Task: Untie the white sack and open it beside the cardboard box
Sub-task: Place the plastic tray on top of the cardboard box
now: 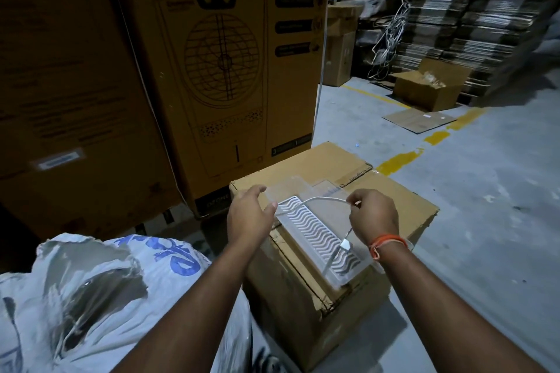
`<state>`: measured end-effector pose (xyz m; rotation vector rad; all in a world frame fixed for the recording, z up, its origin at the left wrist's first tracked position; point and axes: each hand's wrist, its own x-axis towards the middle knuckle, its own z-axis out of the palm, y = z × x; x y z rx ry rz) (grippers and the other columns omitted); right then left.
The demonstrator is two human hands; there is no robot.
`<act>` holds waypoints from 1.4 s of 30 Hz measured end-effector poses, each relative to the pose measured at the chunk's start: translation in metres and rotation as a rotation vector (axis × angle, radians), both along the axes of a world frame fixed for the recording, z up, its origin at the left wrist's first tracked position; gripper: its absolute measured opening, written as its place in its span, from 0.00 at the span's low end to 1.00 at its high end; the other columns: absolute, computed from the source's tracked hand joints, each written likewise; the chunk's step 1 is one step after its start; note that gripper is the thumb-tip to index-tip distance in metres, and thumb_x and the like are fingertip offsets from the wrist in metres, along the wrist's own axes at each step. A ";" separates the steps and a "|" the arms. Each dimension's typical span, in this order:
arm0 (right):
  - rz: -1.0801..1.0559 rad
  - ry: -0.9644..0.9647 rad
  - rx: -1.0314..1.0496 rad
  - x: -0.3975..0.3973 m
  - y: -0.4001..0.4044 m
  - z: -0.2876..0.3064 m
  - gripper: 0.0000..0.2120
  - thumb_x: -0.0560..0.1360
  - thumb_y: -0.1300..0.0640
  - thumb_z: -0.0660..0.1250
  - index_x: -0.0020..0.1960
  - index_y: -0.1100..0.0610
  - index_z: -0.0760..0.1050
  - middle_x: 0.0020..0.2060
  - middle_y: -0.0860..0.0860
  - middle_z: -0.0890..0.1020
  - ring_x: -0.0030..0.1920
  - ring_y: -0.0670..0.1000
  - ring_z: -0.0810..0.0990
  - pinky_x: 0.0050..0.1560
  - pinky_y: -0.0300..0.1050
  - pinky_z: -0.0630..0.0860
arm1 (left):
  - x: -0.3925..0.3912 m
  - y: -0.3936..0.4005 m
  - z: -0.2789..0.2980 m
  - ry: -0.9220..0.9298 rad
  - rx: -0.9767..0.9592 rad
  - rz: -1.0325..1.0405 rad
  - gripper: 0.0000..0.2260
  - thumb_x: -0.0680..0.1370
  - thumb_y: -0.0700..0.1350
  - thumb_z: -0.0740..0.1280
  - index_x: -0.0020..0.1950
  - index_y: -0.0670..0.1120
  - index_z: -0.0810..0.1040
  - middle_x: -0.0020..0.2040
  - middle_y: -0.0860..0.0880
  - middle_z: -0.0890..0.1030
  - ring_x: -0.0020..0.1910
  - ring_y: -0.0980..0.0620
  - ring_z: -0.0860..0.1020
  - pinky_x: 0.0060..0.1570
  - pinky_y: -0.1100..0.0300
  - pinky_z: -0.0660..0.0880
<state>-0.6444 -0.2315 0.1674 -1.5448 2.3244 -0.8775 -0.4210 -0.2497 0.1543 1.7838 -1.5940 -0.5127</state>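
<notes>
The white sack (100,288) with blue print lies at the lower left, its mouth gaping open and torn. To its right stands a closed cardboard box (339,294). On the box top lies a clear plastic tray (315,230) with a white wavy ribbed insert. My left hand (248,215) grips the tray's far left end. My right hand (372,215) pinches a thin white cord (321,199) that arcs over the tray and runs down to a small white plug (345,245).
Tall brown cartons (212,70) printed with an air cooler stand right behind the sack and box. Farther right across the grey floor with yellow lines are an open carton (430,88), a flat cardboard sheet (419,119) and stacks of flattened cardboard (472,18).
</notes>
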 end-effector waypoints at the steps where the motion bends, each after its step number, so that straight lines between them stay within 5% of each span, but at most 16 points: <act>1: -0.002 0.032 -0.002 0.001 -0.003 0.001 0.14 0.75 0.66 0.67 0.54 0.53 0.85 0.47 0.58 0.88 0.48 0.61 0.84 0.49 0.47 0.80 | 0.000 -0.003 0.000 -0.015 0.034 0.002 0.21 0.81 0.51 0.71 0.74 0.53 0.76 0.70 0.47 0.78 0.67 0.46 0.78 0.54 0.56 0.74; 7: 0.025 0.072 -0.007 0.011 -0.014 0.006 0.14 0.77 0.65 0.67 0.57 0.54 0.85 0.51 0.58 0.87 0.51 0.61 0.84 0.52 0.48 0.81 | 0.008 -0.008 -0.014 0.017 0.184 -0.066 0.17 0.81 0.54 0.71 0.69 0.53 0.80 0.61 0.49 0.86 0.48 0.55 0.79 0.40 0.60 0.73; 15: -0.014 0.024 0.037 0.005 0.013 -0.015 0.07 0.78 0.61 0.70 0.53 0.55 0.85 0.46 0.58 0.87 0.41 0.56 0.81 0.44 0.40 0.74 | 0.018 -0.011 -0.008 -0.204 -0.026 0.027 0.23 0.79 0.49 0.74 0.75 0.54 0.76 0.73 0.49 0.76 0.70 0.46 0.74 0.61 0.52 0.75; 19: -0.040 0.019 0.027 0.001 0.017 -0.019 0.06 0.78 0.60 0.70 0.52 0.56 0.85 0.45 0.57 0.88 0.46 0.58 0.84 0.47 0.43 0.79 | 0.011 -0.015 -0.001 -0.257 -0.023 -0.075 0.15 0.80 0.51 0.73 0.67 0.54 0.83 0.60 0.51 0.86 0.58 0.50 0.83 0.54 0.53 0.81; 24: -0.029 0.029 -0.044 0.004 0.013 -0.012 0.05 0.78 0.59 0.70 0.48 0.57 0.85 0.42 0.55 0.87 0.39 0.53 0.78 0.43 0.41 0.75 | -0.002 -0.015 0.010 -0.328 0.064 -0.153 0.06 0.79 0.51 0.73 0.52 0.51 0.88 0.46 0.52 0.87 0.46 0.54 0.83 0.48 0.53 0.84; 28: 0.136 0.121 -0.038 0.017 -0.002 -0.003 0.04 0.77 0.56 0.71 0.47 0.55 0.85 0.41 0.54 0.88 0.43 0.56 0.84 0.46 0.45 0.80 | -0.025 -0.014 0.012 -0.158 0.200 -0.150 0.06 0.76 0.50 0.76 0.42 0.49 0.88 0.37 0.54 0.86 0.37 0.57 0.84 0.41 0.54 0.85; 33: 0.351 0.181 0.058 0.033 -0.023 0.002 0.06 0.76 0.61 0.71 0.50 0.54 0.85 0.42 0.52 0.87 0.42 0.52 0.83 0.46 0.41 0.78 | -0.048 -0.020 0.017 -0.142 0.261 -0.047 0.07 0.75 0.50 0.76 0.40 0.48 0.87 0.36 0.52 0.86 0.33 0.55 0.82 0.26 0.63 0.68; 36: 0.376 0.211 0.112 0.036 -0.030 -0.008 0.10 0.74 0.65 0.70 0.50 0.54 0.85 0.43 0.54 0.87 0.41 0.55 0.83 0.44 0.41 0.77 | -0.055 -0.023 0.017 -0.271 0.234 0.006 0.07 0.75 0.50 0.72 0.45 0.48 0.86 0.42 0.50 0.85 0.43 0.50 0.79 0.32 0.60 0.69; 38: 0.348 0.224 0.095 0.033 -0.034 -0.014 0.12 0.74 0.65 0.70 0.54 0.53 0.84 0.45 0.55 0.87 0.43 0.55 0.83 0.47 0.43 0.80 | -0.058 -0.028 0.013 -0.382 0.245 0.006 0.10 0.74 0.52 0.71 0.51 0.49 0.86 0.54 0.48 0.83 0.57 0.47 0.74 0.47 0.54 0.74; 42: 0.305 0.260 0.000 0.025 -0.037 -0.017 0.07 0.75 0.62 0.69 0.50 0.53 0.82 0.44 0.55 0.87 0.45 0.58 0.83 0.48 0.45 0.81 | -0.057 -0.040 0.008 -0.498 0.318 0.023 0.15 0.73 0.56 0.72 0.57 0.51 0.85 0.71 0.45 0.68 0.69 0.43 0.64 0.64 0.48 0.66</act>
